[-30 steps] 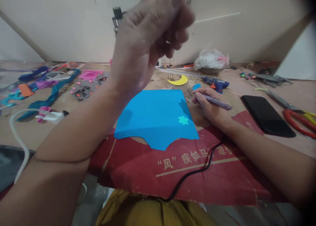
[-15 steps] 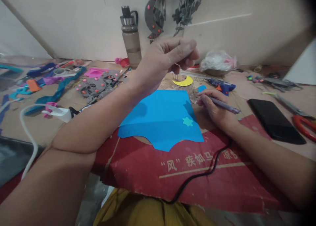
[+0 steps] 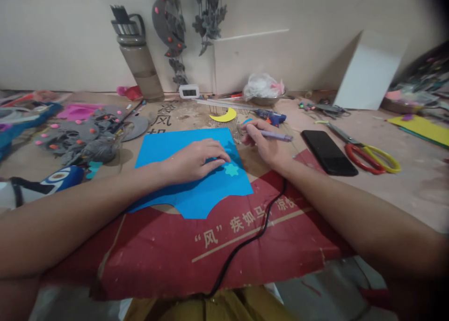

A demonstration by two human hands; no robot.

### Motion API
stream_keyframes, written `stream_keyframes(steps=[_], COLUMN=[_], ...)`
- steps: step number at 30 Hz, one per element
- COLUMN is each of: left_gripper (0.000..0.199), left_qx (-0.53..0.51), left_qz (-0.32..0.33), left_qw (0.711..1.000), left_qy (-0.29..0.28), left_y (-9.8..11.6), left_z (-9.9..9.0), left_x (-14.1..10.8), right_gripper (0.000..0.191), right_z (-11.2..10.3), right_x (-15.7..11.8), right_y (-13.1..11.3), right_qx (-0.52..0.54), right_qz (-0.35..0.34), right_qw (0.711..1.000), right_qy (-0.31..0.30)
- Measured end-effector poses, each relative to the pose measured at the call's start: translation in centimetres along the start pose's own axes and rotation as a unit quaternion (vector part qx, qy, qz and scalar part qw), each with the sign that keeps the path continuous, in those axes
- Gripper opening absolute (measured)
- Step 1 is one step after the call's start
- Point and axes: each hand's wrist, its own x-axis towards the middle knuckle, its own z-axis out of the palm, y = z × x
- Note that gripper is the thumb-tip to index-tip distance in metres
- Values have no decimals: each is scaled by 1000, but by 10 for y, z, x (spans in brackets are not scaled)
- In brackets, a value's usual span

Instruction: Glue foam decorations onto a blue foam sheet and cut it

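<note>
Right hand [image 3: 265, 145] grips the purple pen [image 3: 277, 136], and here's the left hand [image 3: 201, 157] over the blue sheet [image 3: 208, 194], curled near the turquoise cutout [image 3: 231, 170], its grip impossible to tell!

2 hands [image 3: 201, 158] are showing alongside 1 pen [image 3: 276, 135], 1 large blue sheet [image 3: 168, 148], 1 turquoise star-like cutout [image 3: 231, 171] on that sheet and 1 yellow crescent [image 3: 228, 116]. Around them, 1 black phone [image 3: 328, 152], 2 scissor handles [image 3: 351, 155], 1 glue gun [image 3: 270, 116], 1 bottle [image 3: 140, 70] and 1 small white display [image 3: 189, 92] are sitting. 2 grey strings of shapes [image 3: 161, 26] are hanging behind, and 1 white panel [image 3: 370, 73] is leaning.
</note>
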Motion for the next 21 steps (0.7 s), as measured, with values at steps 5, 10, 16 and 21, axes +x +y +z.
stream_keyframes(steps=[5,10,16,21], left_gripper=[19,22,25,24], left_qx=[-3,30,46,24], left_qz=[11,39,56,52], left_qw=[1000,999,997,998], left_qy=[16,-9,-14,12], left_y=[-7,-9,-8,-8], left_z=[3,10,13,12], left_x=[-7,-7,-5,-5], right_gripper=[29,22,23,25], right_z=[-11,-22,-25,-23], right_x=[12,18,17,15], right_y=[-10,-19,-20,-15], right_qx=[55,28,20,20], right_qz=[37,57,53,53], right_qw=[998,998,998,998], right_qy=[-22,-21,-26,-33])
